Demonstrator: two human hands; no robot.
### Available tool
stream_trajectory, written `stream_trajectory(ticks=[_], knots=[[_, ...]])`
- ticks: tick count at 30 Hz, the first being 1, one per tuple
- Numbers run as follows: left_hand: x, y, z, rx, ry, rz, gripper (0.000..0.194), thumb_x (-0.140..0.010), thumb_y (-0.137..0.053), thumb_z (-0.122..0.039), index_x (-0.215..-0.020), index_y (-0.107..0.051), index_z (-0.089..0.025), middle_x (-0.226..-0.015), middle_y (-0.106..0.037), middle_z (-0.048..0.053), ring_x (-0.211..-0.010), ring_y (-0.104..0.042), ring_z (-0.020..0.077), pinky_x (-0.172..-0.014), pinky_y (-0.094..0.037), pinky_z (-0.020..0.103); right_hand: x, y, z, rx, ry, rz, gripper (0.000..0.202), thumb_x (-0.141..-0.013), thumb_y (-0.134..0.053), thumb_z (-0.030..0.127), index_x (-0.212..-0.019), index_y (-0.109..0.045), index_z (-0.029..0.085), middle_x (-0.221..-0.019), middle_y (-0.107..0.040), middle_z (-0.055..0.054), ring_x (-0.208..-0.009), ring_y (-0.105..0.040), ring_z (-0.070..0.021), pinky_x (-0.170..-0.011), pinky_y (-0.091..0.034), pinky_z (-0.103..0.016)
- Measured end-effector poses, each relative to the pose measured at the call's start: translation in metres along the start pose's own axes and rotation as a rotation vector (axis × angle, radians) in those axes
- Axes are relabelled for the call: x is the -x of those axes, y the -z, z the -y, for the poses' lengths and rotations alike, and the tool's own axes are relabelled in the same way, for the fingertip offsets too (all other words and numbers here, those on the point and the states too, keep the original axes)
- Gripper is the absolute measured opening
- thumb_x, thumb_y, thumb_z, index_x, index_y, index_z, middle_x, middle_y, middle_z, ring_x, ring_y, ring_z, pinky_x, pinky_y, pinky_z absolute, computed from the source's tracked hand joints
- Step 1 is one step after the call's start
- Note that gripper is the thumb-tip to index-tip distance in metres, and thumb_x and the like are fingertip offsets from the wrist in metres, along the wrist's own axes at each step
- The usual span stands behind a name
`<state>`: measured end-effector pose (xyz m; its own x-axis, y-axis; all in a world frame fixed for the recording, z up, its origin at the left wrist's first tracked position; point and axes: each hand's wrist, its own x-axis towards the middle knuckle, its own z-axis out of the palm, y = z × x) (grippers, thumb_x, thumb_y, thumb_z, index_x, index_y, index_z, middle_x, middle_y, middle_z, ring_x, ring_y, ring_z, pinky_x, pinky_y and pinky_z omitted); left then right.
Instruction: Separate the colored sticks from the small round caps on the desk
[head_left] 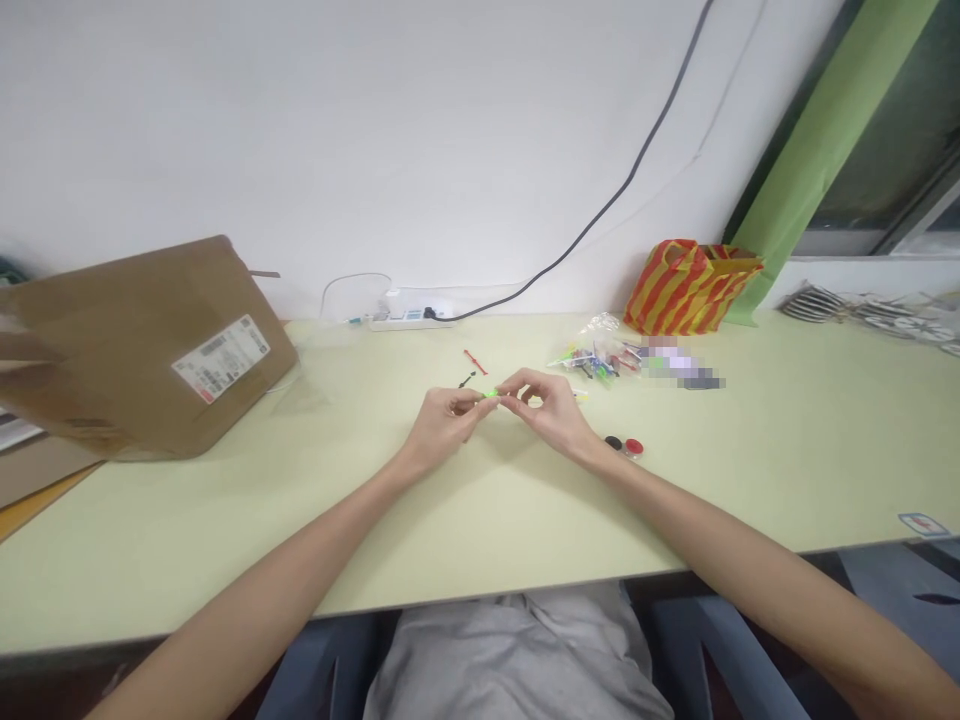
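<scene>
A small bright green piece (490, 394) is pinched between my two hands above the table. My left hand (448, 420) grips its left side with thumb and fingers, and my right hand (547, 408) closes on its right side. Just beyond my left hand a small black piece (467, 380) lies on the table, and a thin red piece (475, 361) is a little farther back. Near my right wrist sit a black round piece (613, 442) and a red round piece (634, 447). A yellow and white piece (580, 396) is partly hidden behind my right hand.
On the pale table (480, 540), a large cardboard box (157, 350) stands left. A power strip (409, 318) lies by the wall. Clear bags of colourful pieces (600, 358) and a striped bag (686, 290) are back right, with stacked discs (814, 302) farther right.
</scene>
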<state>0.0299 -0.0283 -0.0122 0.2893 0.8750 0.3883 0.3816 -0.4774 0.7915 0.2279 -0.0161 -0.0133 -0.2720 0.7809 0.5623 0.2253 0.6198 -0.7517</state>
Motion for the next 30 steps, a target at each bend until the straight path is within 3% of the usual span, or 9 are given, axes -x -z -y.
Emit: stream_trajectory(ticks=[3,6,12,16,21,30], knots=[[-0.001,0.000,-0.002,0.084,0.063,-0.029,0.044,-0.091,-0.062,-0.053,-0.070,-0.071,-0.015,-0.043,-0.043,-0.004,-0.043,-0.035,0.0085,-0.045,-0.029,0.023,0.001,-0.001,-0.002,0.019,0.077,0.070,0.019,-0.087,-0.068,0.026,-0.105,-0.066,0.021,-0.104,-0.071,-0.006,-0.091,-0.065,-0.0184,-0.075,-0.050,-0.031],[-0.001,-0.001,-0.004,0.117,0.074,0.004,0.050,-0.092,-0.061,-0.053,-0.061,-0.069,-0.015,-0.040,-0.045,-0.002,-0.042,-0.037,0.0084,-0.047,-0.032,0.023,0.004,-0.006,-0.004,0.049,0.144,0.079,0.033,-0.082,-0.074,0.028,-0.111,-0.058,0.022,-0.108,-0.066,-0.006,-0.094,-0.063,-0.0192,-0.074,-0.050,-0.031],[-0.001,-0.003,-0.006,0.177,0.061,0.167,0.057,-0.095,-0.056,-0.056,-0.055,-0.064,-0.015,-0.043,-0.053,0.000,-0.044,-0.043,0.0088,-0.050,-0.036,0.023,0.006,-0.012,-0.001,0.133,0.236,-0.050,0.005,-0.090,-0.060,0.019,-0.094,-0.056,0.022,-0.090,-0.061,-0.003,-0.081,-0.059,-0.0170,-0.068,-0.046,-0.030],[-0.001,-0.002,-0.005,0.270,0.070,0.242,0.056,-0.094,-0.056,-0.059,-0.061,-0.063,-0.015,-0.048,-0.057,0.001,-0.047,-0.051,0.0109,-0.056,-0.044,0.024,0.004,-0.008,0.003,0.173,0.259,-0.075,0.011,-0.086,-0.059,0.013,-0.092,-0.057,0.022,-0.088,-0.059,-0.002,-0.079,-0.057,-0.0170,-0.068,-0.045,-0.030],[-0.002,-0.001,-0.008,0.302,0.102,0.285,0.046,-0.095,-0.057,-0.057,-0.080,-0.068,-0.014,-0.052,-0.059,0.000,-0.048,-0.052,0.0117,-0.056,-0.044,0.025,0.002,-0.004,0.006,0.211,0.204,-0.076,0.013,-0.085,-0.059,0.011,-0.091,-0.058,0.022,-0.087,-0.060,-0.003,-0.079,-0.058,-0.0180,-0.073,-0.047,-0.031],[-0.001,-0.002,-0.009,0.324,0.125,0.302,0.057,-0.098,-0.051,-0.057,-0.061,-0.062,-0.015,-0.054,-0.059,0.004,-0.049,-0.054,0.0121,-0.058,-0.046,0.026,0.000,-0.001,0.008,0.286,0.215,-0.061,0.015,-0.089,-0.054,0.007,-0.088,-0.058,0.022,-0.089,-0.059,-0.004,-0.085,-0.058,-0.0190,-0.074,-0.046,-0.030]])
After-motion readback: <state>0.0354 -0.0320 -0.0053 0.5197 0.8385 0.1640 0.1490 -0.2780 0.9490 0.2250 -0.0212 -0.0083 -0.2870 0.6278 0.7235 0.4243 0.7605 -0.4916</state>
